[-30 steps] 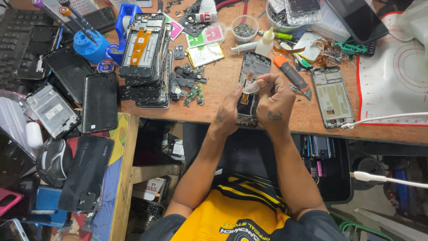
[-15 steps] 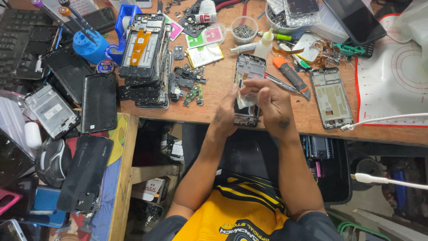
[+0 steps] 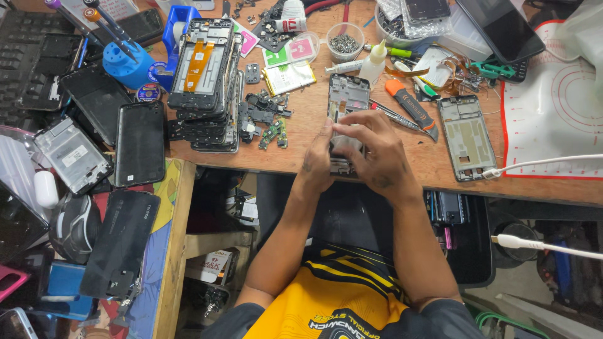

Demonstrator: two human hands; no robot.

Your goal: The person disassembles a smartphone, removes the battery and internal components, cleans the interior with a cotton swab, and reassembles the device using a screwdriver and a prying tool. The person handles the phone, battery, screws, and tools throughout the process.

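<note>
Both hands have come down flat onto the open phone frame (image 3: pixel 347 100) on the wooden bench (image 3: pixel 314 135) — no longer lifted. The left hand (image 3: pixel 319 160) pinches its near end at 6 o'clock; the right hand (image 3: pixel 375 147) presses fingers on its middle.

1. Two hands: my left hand (image 3: pixel 317 164) and my right hand (image 3: pixel 377 150), both on the one phone frame (image 3: pixel 347 100) in front of me.
2. One bare phone frame (image 3: pixel 465 135) lying alone to my right on the desk (image 3: pixel 301 135).
3. One stack of phone frames (image 3: pixel 207 75); how many it holds I cannot tell.
4. One glue bottle (image 3: pixel 376 61).
5. One orange-handled knife (image 3: pixel 411 108).
6. One small cup of screws (image 3: pixel 345 41).
7. One blue screwdriver stand (image 3: pixel 129 63).
8. Two white cables (image 3: pixel 546 162) and (image 3: pixel 540 246).
</note>
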